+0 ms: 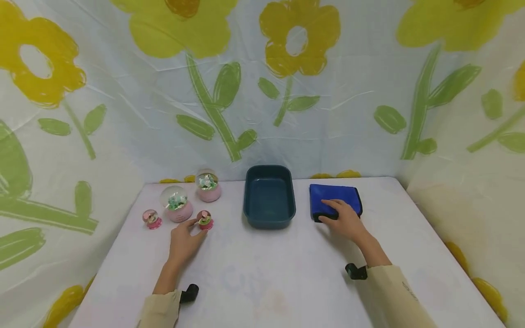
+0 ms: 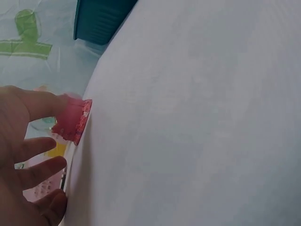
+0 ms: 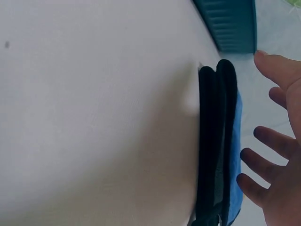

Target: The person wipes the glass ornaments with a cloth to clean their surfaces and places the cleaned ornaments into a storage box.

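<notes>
My left hand (image 1: 183,242) reaches round a small snow globe (image 1: 205,220) with a pink base, thumb and forefinger on either side of it. In the left wrist view the thumb overlaps the pink base (image 2: 73,120), which stands at the tabletop; the forefinger is hidden. Over a folded blue fabric pouch (image 1: 330,200) with black edging hovers my right hand (image 1: 344,222), its fingers spread and relaxed. From the right wrist, the pouch's thick black folded edge (image 3: 217,141) shows beside the fingertips.
Behind the left hand stand two larger snow globes (image 1: 177,210) on pale pink bases and another small snow globe (image 1: 152,219). A dark teal rectangular bin (image 1: 269,224) sits at the back middle of the white table (image 1: 254,278). Flower-printed cloth (image 1: 348,114) hangs behind.
</notes>
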A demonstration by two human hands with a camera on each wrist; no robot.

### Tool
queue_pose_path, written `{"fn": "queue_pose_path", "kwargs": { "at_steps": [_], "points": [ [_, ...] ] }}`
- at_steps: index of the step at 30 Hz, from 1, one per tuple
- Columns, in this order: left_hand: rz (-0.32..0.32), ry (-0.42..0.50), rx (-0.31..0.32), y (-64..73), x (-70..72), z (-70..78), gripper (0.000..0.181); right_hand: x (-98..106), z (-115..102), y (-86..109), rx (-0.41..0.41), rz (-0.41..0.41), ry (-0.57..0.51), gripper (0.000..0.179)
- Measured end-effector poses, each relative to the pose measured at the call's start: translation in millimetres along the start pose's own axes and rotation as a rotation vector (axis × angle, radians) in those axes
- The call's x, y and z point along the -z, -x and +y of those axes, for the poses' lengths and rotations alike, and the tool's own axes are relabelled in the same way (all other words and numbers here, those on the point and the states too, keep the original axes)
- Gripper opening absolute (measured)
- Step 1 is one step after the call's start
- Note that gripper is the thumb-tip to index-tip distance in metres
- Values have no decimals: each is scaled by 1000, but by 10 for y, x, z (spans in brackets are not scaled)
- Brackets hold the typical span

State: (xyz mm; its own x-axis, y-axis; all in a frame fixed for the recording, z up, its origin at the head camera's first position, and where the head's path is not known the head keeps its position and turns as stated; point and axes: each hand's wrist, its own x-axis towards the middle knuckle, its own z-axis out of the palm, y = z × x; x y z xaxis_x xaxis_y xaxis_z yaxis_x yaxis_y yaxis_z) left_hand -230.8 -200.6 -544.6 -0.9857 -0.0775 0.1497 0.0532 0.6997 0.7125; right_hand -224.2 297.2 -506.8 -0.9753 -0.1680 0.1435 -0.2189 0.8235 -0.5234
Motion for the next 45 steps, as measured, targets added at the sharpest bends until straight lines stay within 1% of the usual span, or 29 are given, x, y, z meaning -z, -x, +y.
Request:
{"fn": "queue_pose_path", "kwargs": {
  "at_steps": [3, 7, 10, 13, 15, 18, 21, 24, 26, 30, 32, 34, 38, 40, 42, 45],
  "points": [
    [12, 19, 8, -87, -115, 79, 52, 50, 111, -58, -22, 0, 29, 60],
    [63, 31, 10, -154, -224, 162, 54, 69, 198, -80, -30, 0, 21, 61],
    [99, 11, 26, -184, -273, 172, 56, 59, 207, -64, -47, 7, -21, 62],
    [112, -17, 64, -221, -319, 181, 57, 76, 203, -67, -68, 13, -39, 64],
    [120, -26, 82, -249, -338, 186, 58, 88, 202, -102, -75, 20, -44, 65],
    [134, -43, 114, -264, -338, 177, 58, 89, 200, -175, -78, 6, -59, 64],
    [135, -63, 136, -262, -322, 127, 58, 68, 197, -262, -79, -18, -86, 61],
    [134, -75, 146, -242, -288, 75, 58, 36, 162, -335, -81, -56, -67, 60],
    [147, -74, 129, -233, -251, 56, 57, 14, 125, -382, -78, -79, -38, 61],
    [166, -63, 89, -195, -157, 72, 54, -28, 54, -451, -44, -103, 30, 59],
    [160, -25, 90, -167, -116, 89, 53, -57, 26, -475, -32, -114, 61, 59],
    [140, 18, 109, -133, -85, 104, 52, -87, 1, -483, -33, -137, 101, 62],
    [72, 95, 167, -57, -44, 127, 55, -150, -65, -472, -67, -222, 222, 69],
    [45, 115, 177, -27, -36, 146, 56, -157, -115, -463, -62, -258, 283, 65],
    [28, 138, 175, -3, -34, 168, 55, -146, -168, -454, -51, -284, 320, 58],
    [4, 165, 183, 33, -35, 183, 55, -124, -213, -433, -41, -317, 327, 47]
  ]
}}
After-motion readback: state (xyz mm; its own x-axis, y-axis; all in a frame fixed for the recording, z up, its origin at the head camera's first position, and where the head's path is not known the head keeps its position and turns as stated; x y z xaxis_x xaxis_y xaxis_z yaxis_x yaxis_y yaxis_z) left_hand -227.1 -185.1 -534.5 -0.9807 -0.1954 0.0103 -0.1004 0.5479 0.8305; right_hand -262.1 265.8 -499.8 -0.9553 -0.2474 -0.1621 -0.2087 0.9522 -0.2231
